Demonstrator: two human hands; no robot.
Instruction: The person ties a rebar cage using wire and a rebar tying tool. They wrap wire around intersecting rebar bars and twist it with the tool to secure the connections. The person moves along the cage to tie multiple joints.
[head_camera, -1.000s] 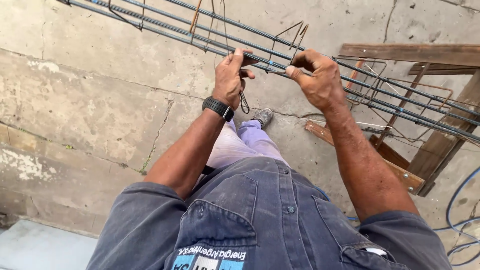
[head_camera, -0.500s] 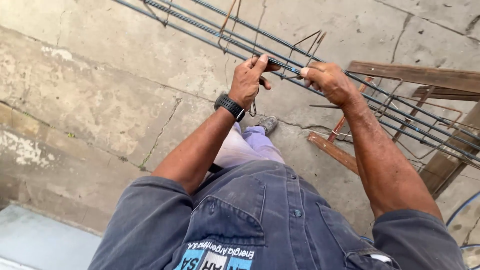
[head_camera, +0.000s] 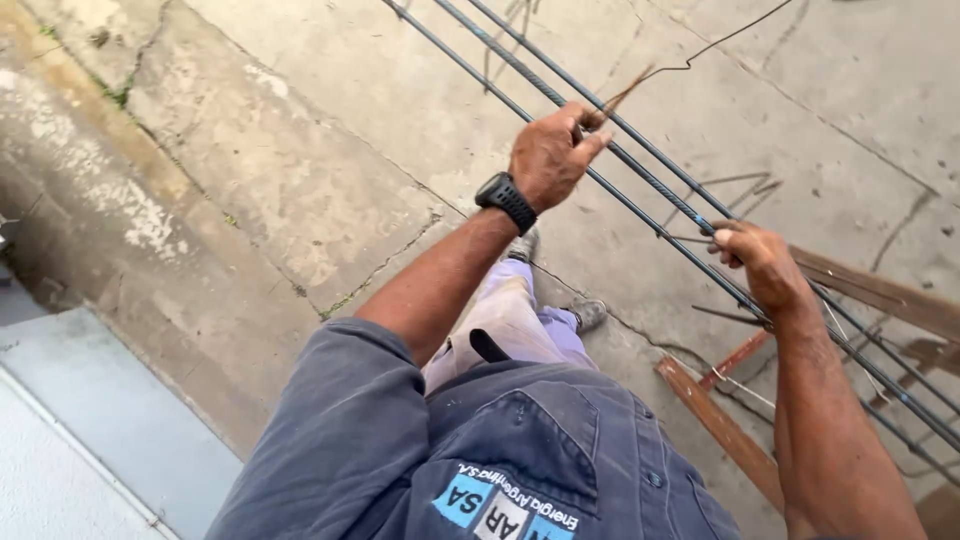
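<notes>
Two hands work at the steel bars (head_camera: 640, 180): the left hand (head_camera: 550, 155) pinches a thin wire (head_camera: 700, 50), the right hand (head_camera: 765, 262) grips a bar.

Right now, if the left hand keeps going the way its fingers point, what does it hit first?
Likely the upper steel bars: the left hand points up-right across them, pinching a thin tie wire. Depth is unclear, so it may pass just above them.

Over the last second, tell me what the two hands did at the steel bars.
The left hand left its spot close beside the right and pulled away along the steel bars, now pinching a thin tie wire that trails out past it. The right hand stayed gripping the bars. The bars still run over the concrete floor, unchanged.
</notes>
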